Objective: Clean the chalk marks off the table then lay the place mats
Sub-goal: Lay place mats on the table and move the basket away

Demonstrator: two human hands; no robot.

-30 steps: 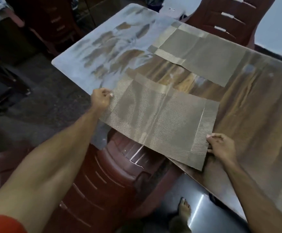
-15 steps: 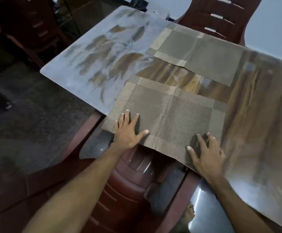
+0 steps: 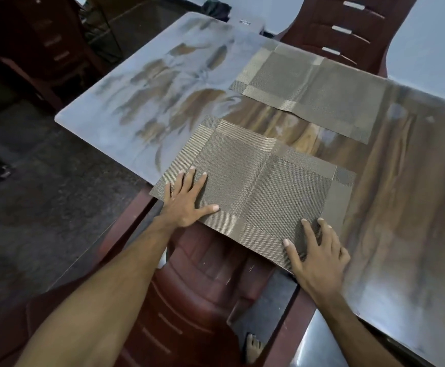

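Observation:
A woven brown place mat (image 3: 263, 186) lies flat at the near edge of the wooden table (image 3: 401, 194), its near edge hanging slightly past the rim. My left hand (image 3: 187, 201) rests flat on the mat's near left corner with fingers spread. My right hand (image 3: 316, 250) presses flat on its near right corner, fingers apart. A second, matching place mat (image 3: 319, 91) lies flat at the far side of the table. White smeared chalk haze (image 3: 136, 96) covers the table's left part.
A dark red plastic chair (image 3: 194, 282) stands tucked under the table's near edge below my arms. Another red chair (image 3: 348, 30) stands at the far side. A bare foot (image 3: 253, 348) shows on the glossy floor. Dark furniture (image 3: 51, 43) stands at the far left.
Both hands let go of the near mat's corners, which they pinched a second ago, and now lie flat on it. The mat has settled onto the table.

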